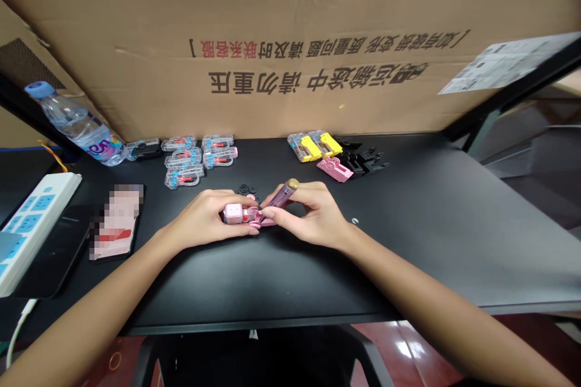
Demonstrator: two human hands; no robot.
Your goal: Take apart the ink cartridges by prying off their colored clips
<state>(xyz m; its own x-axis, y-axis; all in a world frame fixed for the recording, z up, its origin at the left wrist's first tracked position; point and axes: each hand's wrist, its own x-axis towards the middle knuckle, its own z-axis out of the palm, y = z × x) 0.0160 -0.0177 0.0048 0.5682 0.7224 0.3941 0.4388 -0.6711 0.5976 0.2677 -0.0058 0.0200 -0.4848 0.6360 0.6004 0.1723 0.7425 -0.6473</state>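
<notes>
At the middle of the table my left hand [206, 217] is closed around a small pink-and-clear plastic toy [233, 213], which looks like a toy gun. My right hand [315, 214] grips a screwdriver [282, 195] with a see-through purple handle and a brass-coloured end. The screwdriver leans down to the left, its lower end against the toy's pink part; the very tip is hidden by fingers. Just behind the hands lie several small black rings [245, 188]. A small whitish bit [354, 221] rests right of my right wrist.
Several clear toy pieces [184, 157] stand back left, near a water bottle [86, 124]. Yellow-and-clear pieces [313, 146], a pink part [334, 169] and black parts [363, 160] lie back right. A phone [117, 224] and power strip [39, 224] are left. Cardboard [290, 6] walls the back.
</notes>
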